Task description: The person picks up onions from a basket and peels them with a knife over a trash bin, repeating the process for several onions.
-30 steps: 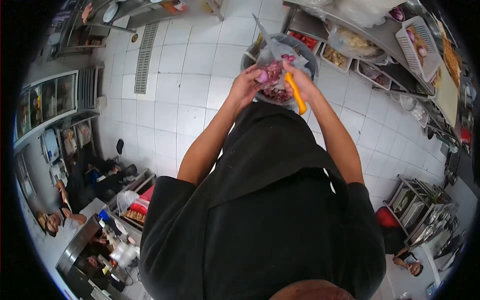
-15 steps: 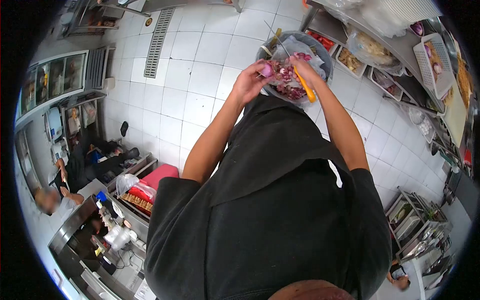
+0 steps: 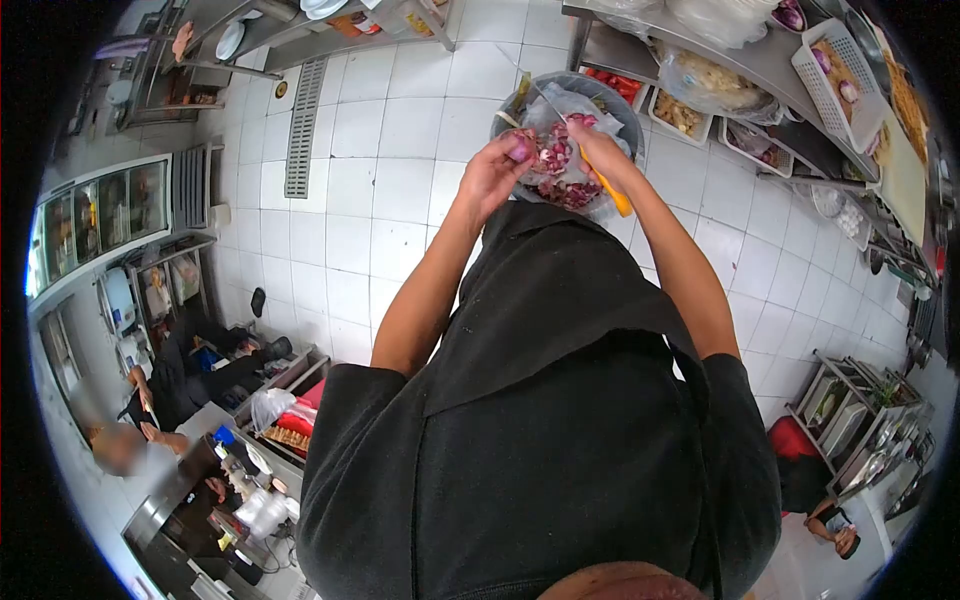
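Note:
My left hand is closed around a red onion, held over the left side of a grey round bin. In my right hand is a knife with an orange-yellow handle. The handle's end sticks out below my palm, and the thin blade points up and left across the bin. Clear plastic lines the bin. Purple-red onion skins and pieces lie inside it, just below and between my hands.
To the right, a metal shelf unit carries baskets and bagged food, with a white basket of onions on top. A floor drain runs through the white tiles. One person is at the left, another at the lower right.
The view has shifted slightly, so the bin and both hands appear a little lower and further left. The onion is turned in my left hand, and the knife stays in my right.

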